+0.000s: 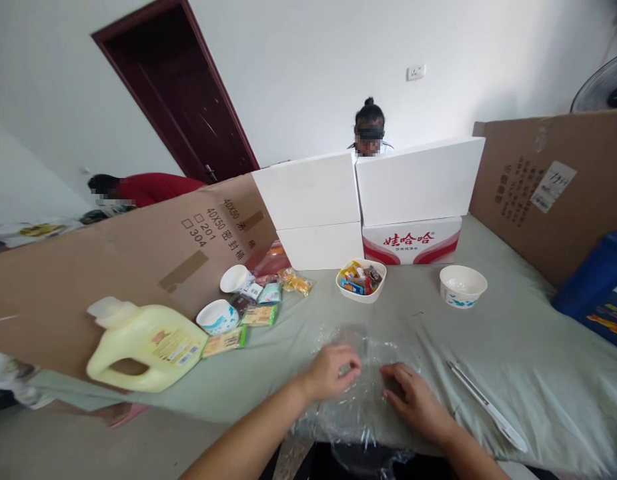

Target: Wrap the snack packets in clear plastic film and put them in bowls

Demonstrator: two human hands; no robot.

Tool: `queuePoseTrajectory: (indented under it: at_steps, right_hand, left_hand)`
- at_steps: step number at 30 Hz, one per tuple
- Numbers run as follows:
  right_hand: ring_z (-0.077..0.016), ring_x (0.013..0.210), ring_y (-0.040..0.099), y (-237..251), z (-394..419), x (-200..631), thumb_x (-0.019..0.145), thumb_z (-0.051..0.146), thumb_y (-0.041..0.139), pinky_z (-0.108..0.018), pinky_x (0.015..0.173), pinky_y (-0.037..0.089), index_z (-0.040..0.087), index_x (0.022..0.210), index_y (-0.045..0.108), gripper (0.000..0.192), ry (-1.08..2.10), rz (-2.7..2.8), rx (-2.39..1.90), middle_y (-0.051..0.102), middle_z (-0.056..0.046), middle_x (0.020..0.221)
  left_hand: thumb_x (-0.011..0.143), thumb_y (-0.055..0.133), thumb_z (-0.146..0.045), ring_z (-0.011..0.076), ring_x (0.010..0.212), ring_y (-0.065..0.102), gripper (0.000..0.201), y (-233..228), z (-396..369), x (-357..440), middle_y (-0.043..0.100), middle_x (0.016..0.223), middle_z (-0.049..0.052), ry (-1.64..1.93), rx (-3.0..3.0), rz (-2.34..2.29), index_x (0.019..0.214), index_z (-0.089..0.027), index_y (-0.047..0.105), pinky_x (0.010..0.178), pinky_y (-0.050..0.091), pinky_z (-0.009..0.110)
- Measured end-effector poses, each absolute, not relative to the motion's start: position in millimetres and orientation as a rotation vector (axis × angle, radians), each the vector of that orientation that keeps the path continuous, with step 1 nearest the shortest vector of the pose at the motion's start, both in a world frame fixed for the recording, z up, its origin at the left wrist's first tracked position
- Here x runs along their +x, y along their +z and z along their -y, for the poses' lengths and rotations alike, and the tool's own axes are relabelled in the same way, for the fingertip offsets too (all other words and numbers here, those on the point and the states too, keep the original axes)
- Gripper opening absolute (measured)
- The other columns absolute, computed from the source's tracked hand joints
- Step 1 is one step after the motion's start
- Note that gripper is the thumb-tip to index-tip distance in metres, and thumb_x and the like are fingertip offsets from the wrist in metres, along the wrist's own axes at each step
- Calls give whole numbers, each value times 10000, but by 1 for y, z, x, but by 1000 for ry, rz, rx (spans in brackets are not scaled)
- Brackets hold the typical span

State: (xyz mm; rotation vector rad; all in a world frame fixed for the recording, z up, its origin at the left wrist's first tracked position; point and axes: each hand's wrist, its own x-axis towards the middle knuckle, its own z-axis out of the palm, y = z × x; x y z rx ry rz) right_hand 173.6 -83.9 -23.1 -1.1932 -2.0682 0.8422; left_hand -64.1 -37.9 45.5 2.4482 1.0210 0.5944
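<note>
A crumpled sheet or bag of clear plastic film [361, 400] lies on the cloth in front of me and hangs over the near table edge. My left hand [333, 372] is on its left side, thumb and forefinger curled into a near-closed ring, seemingly pinching the film. On the right side, my right hand [415, 399] rests with bent fingers and the thumb held apart from them. Beyond both hands stands a white bowl [361, 293] of small wrapped snacks [361, 277]. To the right of my right hand lies a white-handled utility knife [488, 407].
At left are a yellow jug [148, 347], two bowls [218, 317] [237, 279] and several snack packets [258, 315]. At right are a bowl [463, 287] and a blue container [598, 293]. Cardboard panels [153, 247] and white boxes [318, 243] border the table; two people are beyond.
</note>
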Motion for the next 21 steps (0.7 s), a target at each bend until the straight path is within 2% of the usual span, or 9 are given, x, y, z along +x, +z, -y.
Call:
queuePoseTrajectory:
  at_steps: [1, 3, 5, 8, 12, 15, 18, 19, 21]
  right_hand:
    - [-244, 1135, 534, -24, 84, 171, 850, 312, 542, -399, 974, 416, 195, 1182, 587, 355, 744, 2152, -1206, 609, -110, 1196]
    - [-301, 1291, 405, -26, 83, 168, 820, 402, 603, -488, 1067, 306, 214, 1289, 544, 509, 561, 2301, -1264, 525, -119, 1351]
    - [-346, 1369, 290, -28, 79, 171, 807, 505, 612, -572, 1095, 207, 240, 1365, 483, 631, 413, 2380, -1385, 434, -113, 1451]
    - [-373, 1387, 259, -27, 76, 192, 841, 533, 566, -629, 1079, 185, 222, 1353, 500, 603, 228, 2328, -1612, 411, -137, 1466]
    - [-316, 1362, 344, -12, 94, 239, 897, 485, 508, -528, 1084, 306, 165, 1266, 576, 493, 255, 2266, -1539, 487, -163, 1399]
    - [-294, 1364, 350, 0, 125, 257, 823, 535, 610, -489, 1100, 321, 213, 1366, 488, 642, 503, 2392, -1259, 472, -132, 1420]
    - [-317, 1382, 314, 2, 150, 250, 726, 462, 732, -524, 1118, 283, 250, 1436, 391, 816, 702, 2495, -1153, 442, -113, 1448]
    - [-310, 1383, 315, 2, 155, 244, 746, 392, 720, -527, 1124, 270, 258, 1426, 406, 762, 728, 2508, -1143, 460, -101, 1437]
    - [-278, 1375, 338, 1, 161, 232, 820, 251, 615, -511, 1129, 267, 272, 1316, 533, 504, 736, 2511, -1107, 526, -68, 1381]
  left_hand:
    - [830, 610, -253, 216, 1042, 594, 217, 35, 53, -67, 676, 1049, 55, 491, 2521, -1008, 1036, -220, 668, 966, 440, 374]
    - [807, 668, -312, 297, 1306, 418, 455, 15, 71, -73, 533, 1358, 83, 339, 2599, -1110, 1250, -255, 576, 1089, 313, 514]
    - [827, 660, -356, 326, 1402, 265, 567, 2, 79, -79, 379, 1492, 93, 285, 2596, -1255, 1358, -274, 478, 1113, 233, 590]
    - [887, 583, -353, 299, 1406, 270, 477, 0, 84, -89, 388, 1483, 102, 379, 2538, -1338, 1346, -256, 492, 1118, 264, 562]
    - [900, 549, -369, 283, 1341, 378, 357, 16, 104, -113, 520, 1351, 106, 575, 2486, -1260, 1231, -239, 579, 1096, 347, 490]
    - [774, 681, -523, 322, 1317, 399, 596, 19, 125, -135, 535, 1321, 127, 529, 2516, -1108, 1274, -234, 534, 1092, 348, 496]
    - [621, 781, -586, 364, 1355, 343, 867, 10, 142, -144, 447, 1420, 145, 387, 2598, -994, 1353, -255, 454, 1097, 311, 554]
    - [652, 777, -544, 360, 1369, 326, 810, 6, 146, -144, 424, 1445, 137, 353, 2617, -978, 1345, -271, 461, 1097, 302, 564]
    - [800, 683, -373, 318, 1382, 322, 464, 2, 152, -139, 445, 1442, 96, 333, 2616, -978, 1238, -292, 552, 1107, 293, 547]
